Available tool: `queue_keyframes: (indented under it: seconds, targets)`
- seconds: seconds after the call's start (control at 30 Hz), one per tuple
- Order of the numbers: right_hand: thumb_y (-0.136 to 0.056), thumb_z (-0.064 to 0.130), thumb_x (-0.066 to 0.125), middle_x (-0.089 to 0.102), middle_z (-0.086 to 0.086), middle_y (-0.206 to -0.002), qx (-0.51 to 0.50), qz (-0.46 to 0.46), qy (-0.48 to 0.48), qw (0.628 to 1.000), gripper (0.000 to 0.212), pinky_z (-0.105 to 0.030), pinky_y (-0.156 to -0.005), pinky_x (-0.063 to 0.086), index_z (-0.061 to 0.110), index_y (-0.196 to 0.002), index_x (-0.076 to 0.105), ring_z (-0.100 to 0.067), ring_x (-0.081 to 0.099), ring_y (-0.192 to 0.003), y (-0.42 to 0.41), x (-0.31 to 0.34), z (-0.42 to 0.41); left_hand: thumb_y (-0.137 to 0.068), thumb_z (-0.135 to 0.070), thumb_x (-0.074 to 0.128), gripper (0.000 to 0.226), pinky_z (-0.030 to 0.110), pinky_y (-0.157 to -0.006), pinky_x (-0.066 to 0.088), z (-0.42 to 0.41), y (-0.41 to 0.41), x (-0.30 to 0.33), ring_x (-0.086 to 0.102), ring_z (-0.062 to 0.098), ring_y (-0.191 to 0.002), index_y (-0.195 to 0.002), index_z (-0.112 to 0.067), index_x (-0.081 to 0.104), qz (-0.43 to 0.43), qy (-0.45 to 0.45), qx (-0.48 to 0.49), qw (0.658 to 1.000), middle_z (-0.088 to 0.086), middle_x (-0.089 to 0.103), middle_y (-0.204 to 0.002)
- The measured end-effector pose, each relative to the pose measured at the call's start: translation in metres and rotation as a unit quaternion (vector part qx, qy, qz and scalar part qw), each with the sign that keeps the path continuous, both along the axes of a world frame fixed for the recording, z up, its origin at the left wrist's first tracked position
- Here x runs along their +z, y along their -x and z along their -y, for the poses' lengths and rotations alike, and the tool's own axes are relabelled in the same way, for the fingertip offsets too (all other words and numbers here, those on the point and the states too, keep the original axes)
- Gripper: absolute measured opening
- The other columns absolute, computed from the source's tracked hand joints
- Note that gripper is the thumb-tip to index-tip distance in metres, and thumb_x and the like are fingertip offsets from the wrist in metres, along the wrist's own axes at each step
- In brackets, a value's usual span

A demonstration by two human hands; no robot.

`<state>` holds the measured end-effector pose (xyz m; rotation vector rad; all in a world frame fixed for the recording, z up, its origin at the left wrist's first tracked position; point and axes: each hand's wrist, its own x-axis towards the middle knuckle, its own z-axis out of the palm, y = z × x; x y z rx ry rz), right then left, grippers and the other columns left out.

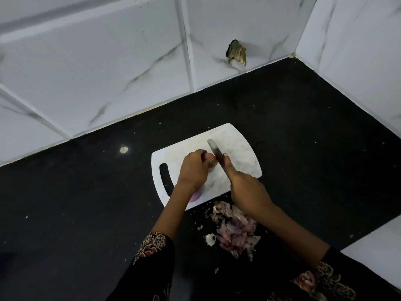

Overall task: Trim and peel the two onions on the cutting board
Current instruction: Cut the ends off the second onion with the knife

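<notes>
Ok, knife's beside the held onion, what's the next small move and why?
Probably press the knife down to trim the end of the onion: the left hand steadies it on the cutting board, and the right hand has the blade right beside it.

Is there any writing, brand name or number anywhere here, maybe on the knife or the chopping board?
None can be read. The knife blade, the white cutting board, the marble-look wall tiles and the black countertop show no lettering; the sleeve bears only a floral pattern.
</notes>
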<state>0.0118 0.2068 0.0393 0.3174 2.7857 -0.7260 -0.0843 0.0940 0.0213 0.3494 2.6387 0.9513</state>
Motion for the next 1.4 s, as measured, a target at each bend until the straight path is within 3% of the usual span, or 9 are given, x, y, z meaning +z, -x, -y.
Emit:
queue_keyframes:
  seconds: [0.1,0.27,0.47,0.63,0.8,1.03,1.2,1.33,1.4]
  targets:
    - [-0.089,-0.002,0.037,0.038,0.006,-0.065,-0.004,0.003,0.01,1.0,0.083,-0.027,-0.047,0.026,0.028,-0.15,-0.01,-0.01,0.038,-0.055,-0.002,-0.001,-0.001,-0.094,-0.006,0.053,0.02,0.021,-0.076,0.037,0.002,-0.003,-0.001,0.059,0.024,-0.096,-0.111,-0.003,0.063,-0.008,-0.022,0.009,1.0,0.012,0.067,-0.106]
    - [-0.091,0.0,0.037,0.044,0.002,-0.07,-0.002,0.011,0.018,1.0,0.082,-0.028,-0.05,0.032,0.028,-0.15,-0.012,-0.012,0.044,-0.06,-0.004,0.002,0.003,-0.088,-0.008,0.065,0.026,0.016,-0.079,0.037,0.008,-0.006,-0.004,0.056,0.013,-0.09,-0.114,-0.005,0.065,0.004,-0.081,0.032,0.996,0.009,0.069,-0.108]
    - [-0.091,0.001,0.038,0.05,-0.003,-0.083,0.005,0.019,0.014,1.0,0.08,-0.032,-0.059,0.034,0.025,-0.151,-0.009,-0.018,0.05,-0.072,0.006,0.003,0.004,-0.083,-0.009,0.071,0.04,0.012,-0.085,0.038,0.009,-0.009,-0.008,0.061,0.018,-0.107,-0.122,-0.008,0.064,-0.005,-0.102,0.044,0.994,0.008,0.068,-0.117]
    - [-0.091,0.0,0.039,0.045,0.002,-0.066,-0.007,0.031,0.032,0.999,0.081,-0.026,-0.047,0.03,0.025,-0.15,-0.01,-0.011,0.043,-0.056,-0.003,0.005,0.005,-0.084,-0.01,0.071,0.038,0.019,-0.09,0.043,0.008,-0.009,-0.013,0.063,0.019,-0.108,-0.122,-0.011,0.064,-0.017,-0.1,0.06,0.993,0.006,0.068,-0.117]
    - [-0.092,0.002,0.038,0.042,0.002,-0.067,-0.008,0.034,0.038,0.999,0.078,-0.027,-0.049,0.031,0.023,-0.151,-0.008,-0.017,0.047,-0.065,0.014,0.002,0.009,-0.083,-0.012,0.071,0.037,0.021,-0.089,0.043,0.007,-0.009,-0.013,0.063,0.019,-0.107,-0.12,-0.012,0.065,-0.018,-0.093,0.062,0.994,0.005,0.069,-0.116]
    - [-0.09,0.003,0.044,0.044,0.001,-0.067,-0.001,0.047,0.032,0.998,0.085,-0.027,-0.051,0.031,0.023,-0.151,-0.012,-0.013,0.043,-0.059,-0.004,0.006,0.012,-0.084,-0.014,0.071,0.038,0.028,-0.093,0.046,0.005,-0.014,-0.014,0.062,0.02,-0.108,-0.121,-0.014,0.065,-0.031,-0.091,0.068,0.993,0.004,0.068,-0.118]
    - [-0.093,0.005,0.041,0.059,-0.013,-0.097,-0.014,0.057,0.039,0.998,0.079,-0.034,-0.064,0.037,0.021,-0.151,-0.01,-0.023,0.055,-0.081,0.013,0.003,0.011,-0.084,-0.014,0.07,0.036,0.026,-0.091,0.045,0.005,-0.014,-0.015,0.063,0.019,-0.108,-0.12,-0.016,0.065,-0.031,-0.088,0.068,0.993,0.003,0.068,-0.117]
    - [-0.09,0.002,0.041,0.047,-0.001,-0.072,-0.015,0.062,0.057,0.996,0.083,-0.034,-0.061,0.037,0.025,-0.15,-0.013,-0.014,0.046,-0.062,-0.005,0.006,0.011,-0.085,-0.015,0.07,0.036,0.025,-0.092,0.044,0.006,-0.014,-0.015,0.061,0.018,-0.11,-0.12,-0.017,0.065,-0.024,-0.089,0.075,0.993,0.001,0.067,-0.119]
    - [-0.09,0.003,0.041,0.045,0.001,-0.07,-0.021,0.053,0.049,0.997,0.083,-0.034,-0.059,0.035,0.025,-0.15,-0.013,-0.014,0.044,-0.061,-0.007,0.004,0.016,-0.086,-0.017,0.069,0.036,0.023,-0.09,0.041,0.006,-0.013,-0.016,0.061,0.017,-0.11,-0.121,-0.018,0.064,-0.024,-0.086,0.078,0.993,0.001,0.067,-0.12]
